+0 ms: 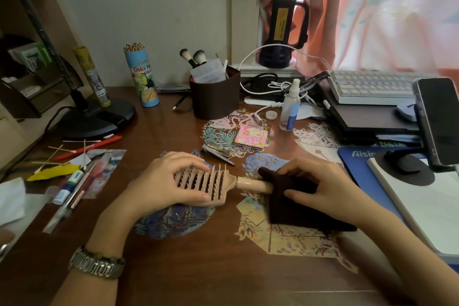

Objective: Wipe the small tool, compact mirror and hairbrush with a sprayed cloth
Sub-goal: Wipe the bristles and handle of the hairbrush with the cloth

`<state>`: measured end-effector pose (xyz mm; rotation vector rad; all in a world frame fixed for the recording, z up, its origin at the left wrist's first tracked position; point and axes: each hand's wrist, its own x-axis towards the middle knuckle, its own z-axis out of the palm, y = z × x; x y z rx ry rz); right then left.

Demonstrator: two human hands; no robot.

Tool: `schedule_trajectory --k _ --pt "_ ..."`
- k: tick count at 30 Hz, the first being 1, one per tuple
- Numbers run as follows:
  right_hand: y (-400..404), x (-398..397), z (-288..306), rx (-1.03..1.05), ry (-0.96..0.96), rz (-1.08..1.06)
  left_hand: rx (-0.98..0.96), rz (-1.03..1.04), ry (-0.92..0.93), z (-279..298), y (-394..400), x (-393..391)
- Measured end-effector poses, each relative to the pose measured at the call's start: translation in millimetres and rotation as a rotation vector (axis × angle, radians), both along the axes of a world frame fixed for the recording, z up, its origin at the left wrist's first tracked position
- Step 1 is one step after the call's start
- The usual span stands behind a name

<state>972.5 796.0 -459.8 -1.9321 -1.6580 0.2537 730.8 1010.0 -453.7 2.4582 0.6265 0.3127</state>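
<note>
gripping the head of the peach plastic vented hairbrush (203, 185), the left hand (161, 181) has fingers over the bristles and thumb under the near edge, while the right hand (320, 186) wraps the dark brown cloth (295, 208) round the brush handle, fingers curled on it. the brush lies across the brown wooden desk (198, 268), head at nine o'clock, handle toward three. at twelve o'clock from the brush sit the square pink compact mirror (251, 137) and, just beside it at eight o'clock, a small metal tool (218, 155). farther, at one o'clock, stands the clear spray bottle (290, 105), cap off. judging from this, the hairbrush is mid-wipe; whether mirror and tool are already done cannot be told.
</note>
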Motion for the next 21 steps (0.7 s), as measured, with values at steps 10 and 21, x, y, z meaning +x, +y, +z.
schedule_trajectory --k 10,21 --pt "-3.5 -2.0 -7.4 0.030 0.010 -0.004 0.043 -0.001 -0.015 -0.6 -11.3 8.2" --pt "12.9 -26.2 -19.9 0.068 -0.125 -0.010 0.042 0.015 -0.022 2.0 -15.3 10.0"
